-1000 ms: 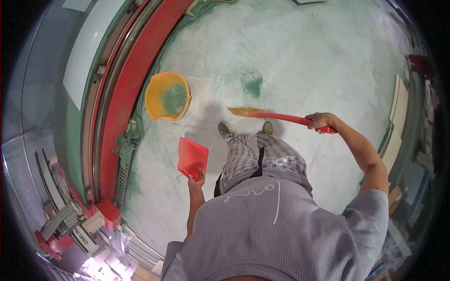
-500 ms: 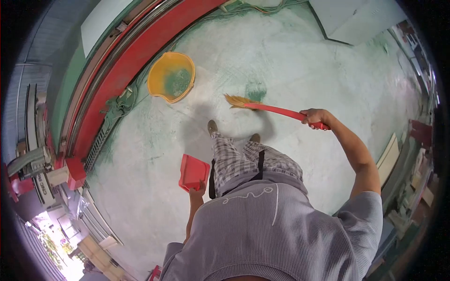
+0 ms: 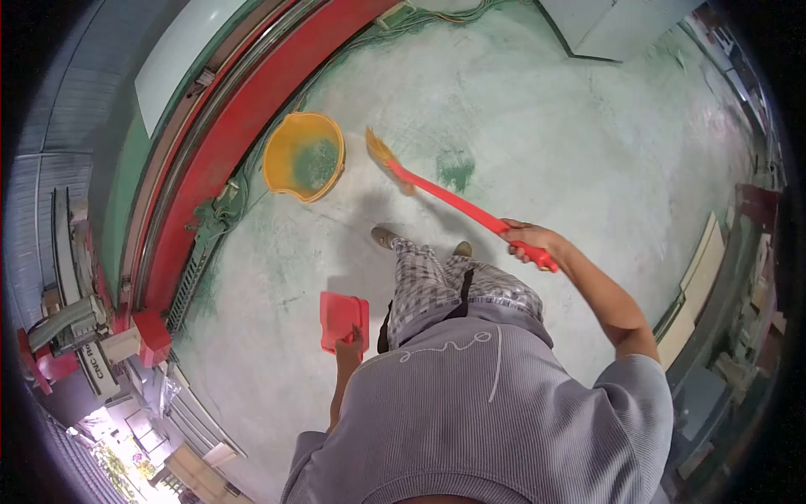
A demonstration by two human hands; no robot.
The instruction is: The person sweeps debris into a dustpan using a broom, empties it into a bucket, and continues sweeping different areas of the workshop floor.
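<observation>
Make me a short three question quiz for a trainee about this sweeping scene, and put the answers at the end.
1. True or false: the right hand grips the broom by its red handle.
2. What does the left hand hold? A) bucket B) dustpan C) rag
3. Fill in: the green powder lies inside the yellow ____ and in a patch on the floor.

Key
1. True.
2. B, the red dustpan, held low beside the leg.
3. Bucket; the patch lies to the right of the broom's bristles.
</observation>
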